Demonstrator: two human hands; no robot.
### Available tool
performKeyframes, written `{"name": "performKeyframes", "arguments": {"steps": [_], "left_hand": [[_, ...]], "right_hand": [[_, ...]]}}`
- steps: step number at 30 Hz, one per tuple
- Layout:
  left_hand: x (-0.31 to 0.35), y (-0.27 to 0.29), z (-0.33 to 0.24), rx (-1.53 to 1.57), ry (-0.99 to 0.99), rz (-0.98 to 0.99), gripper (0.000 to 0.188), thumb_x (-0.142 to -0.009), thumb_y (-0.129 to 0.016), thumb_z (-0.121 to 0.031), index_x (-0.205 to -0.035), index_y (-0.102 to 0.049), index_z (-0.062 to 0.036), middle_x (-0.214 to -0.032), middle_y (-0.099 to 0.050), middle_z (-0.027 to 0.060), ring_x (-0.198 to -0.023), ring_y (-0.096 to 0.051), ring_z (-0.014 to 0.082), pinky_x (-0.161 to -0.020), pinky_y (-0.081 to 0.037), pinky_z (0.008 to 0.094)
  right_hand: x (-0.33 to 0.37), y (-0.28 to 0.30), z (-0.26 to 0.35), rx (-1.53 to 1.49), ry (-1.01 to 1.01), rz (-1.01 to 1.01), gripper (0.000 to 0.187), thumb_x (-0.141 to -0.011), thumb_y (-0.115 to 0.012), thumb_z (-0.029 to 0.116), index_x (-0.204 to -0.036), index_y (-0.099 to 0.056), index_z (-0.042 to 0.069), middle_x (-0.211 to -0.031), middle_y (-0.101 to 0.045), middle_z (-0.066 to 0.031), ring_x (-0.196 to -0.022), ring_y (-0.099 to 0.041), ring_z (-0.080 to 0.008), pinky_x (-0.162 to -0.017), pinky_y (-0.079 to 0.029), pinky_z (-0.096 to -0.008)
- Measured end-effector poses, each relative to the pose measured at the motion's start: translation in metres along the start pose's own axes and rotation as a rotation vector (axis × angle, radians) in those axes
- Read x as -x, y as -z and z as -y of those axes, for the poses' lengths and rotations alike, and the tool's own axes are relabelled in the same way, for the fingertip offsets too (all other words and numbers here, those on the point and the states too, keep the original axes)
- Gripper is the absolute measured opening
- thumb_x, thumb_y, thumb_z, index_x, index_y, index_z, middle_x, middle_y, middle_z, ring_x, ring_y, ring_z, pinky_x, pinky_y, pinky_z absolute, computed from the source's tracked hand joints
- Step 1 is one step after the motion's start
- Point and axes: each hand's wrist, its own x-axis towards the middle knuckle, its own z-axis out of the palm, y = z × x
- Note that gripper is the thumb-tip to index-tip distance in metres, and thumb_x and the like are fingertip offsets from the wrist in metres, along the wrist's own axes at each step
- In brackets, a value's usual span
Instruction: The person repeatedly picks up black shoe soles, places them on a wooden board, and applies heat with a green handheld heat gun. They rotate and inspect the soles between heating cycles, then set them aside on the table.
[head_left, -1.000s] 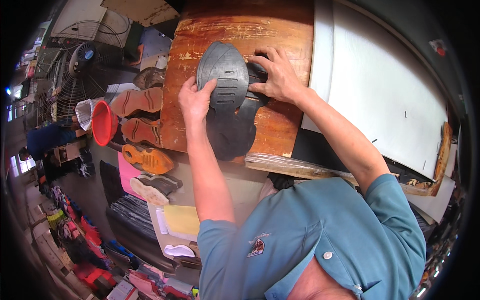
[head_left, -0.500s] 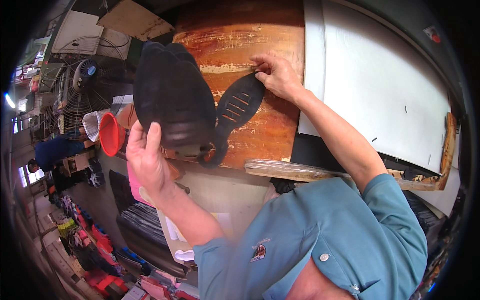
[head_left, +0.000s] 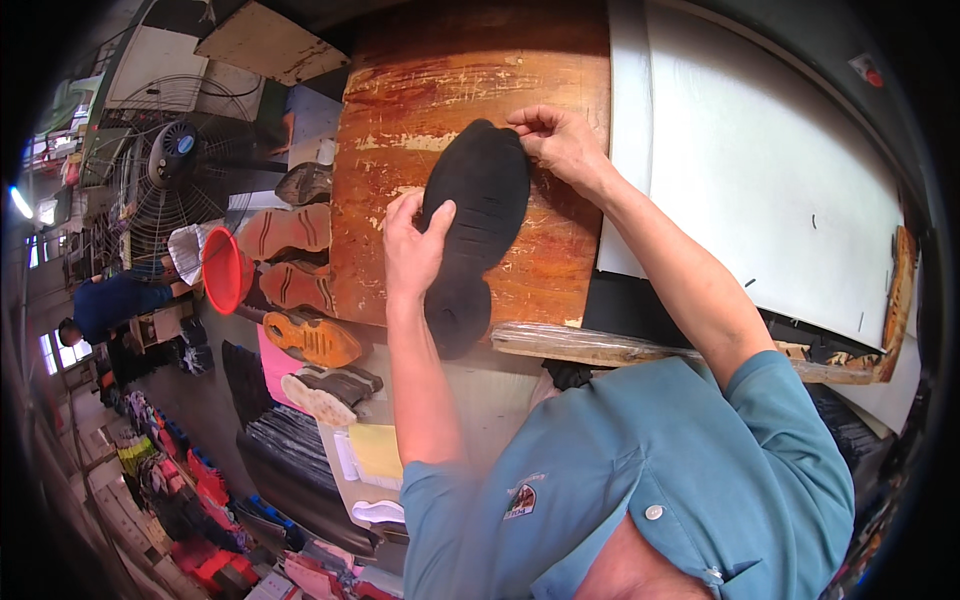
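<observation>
Black sole-shaped sheets (head_left: 475, 205) with several slits across the middle are held above the scratched brown wooden board (head_left: 555, 265). They lie lined up on each other, their wide end away from me and their narrower heel end toward me. My left hand (head_left: 415, 245) is closed around their left edge, with the thumb on top. At the far right end of the sheets, my right hand (head_left: 562, 148) has its fingers and thumb pinched together at the edge. How many sheets there are cannot be made out.
Left of the board lie reddish sole shapes (head_left: 295, 232), an orange one (head_left: 318, 341) and a red bucket (head_left: 226, 270). A caged fan (head_left: 172, 152) stands beyond. To the right is a large white surface (head_left: 760, 170), with a wooden strip (head_left: 590, 343) near me.
My left hand has moved right, bringing its black sheets over the slotted sole that my right hand holds. The sole shapes left of the board have come into view. My right hand has barely moved.
</observation>
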Motion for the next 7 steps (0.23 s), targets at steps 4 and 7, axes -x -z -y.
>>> {"name": "performKeyframes", "arguments": {"steps": [4, 7], "left_hand": [[0.001, -0.003, 0.009, 0.160, 0.076, 0.079, 0.036, -0.095, -0.079, -0.021, -0.121, -0.070, 0.0014, -0.109, -0.076, 0.0125, -0.100, -0.070, 0.0214, -0.094, -0.054, 0.0351], [0.004, -0.003, -0.004, 0.023, 0.050, 0.085, 0.039, -0.095, -0.081, -0.024, -0.125, -0.069, -0.0025, -0.112, -0.076, 0.0129, -0.102, -0.071, 0.0222, -0.096, -0.054, 0.0358]], "right_hand": [[0.001, 0.002, 0.002, 0.002, -0.045, 0.001, 0.034, -0.094, -0.067, -0.001, -0.128, -0.073, 0.001, -0.117, -0.075, -0.0106, -0.107, -0.071, -0.0176, -0.096, -0.056, -0.0299], [-0.002, 0.001, 0.007, 0.053, -0.074, 0.024, 0.036, -0.094, -0.069, 0.003, -0.130, -0.073, 0.003, -0.121, -0.075, -0.0119, -0.111, -0.071, -0.0205, -0.099, -0.057, -0.0321]]}}
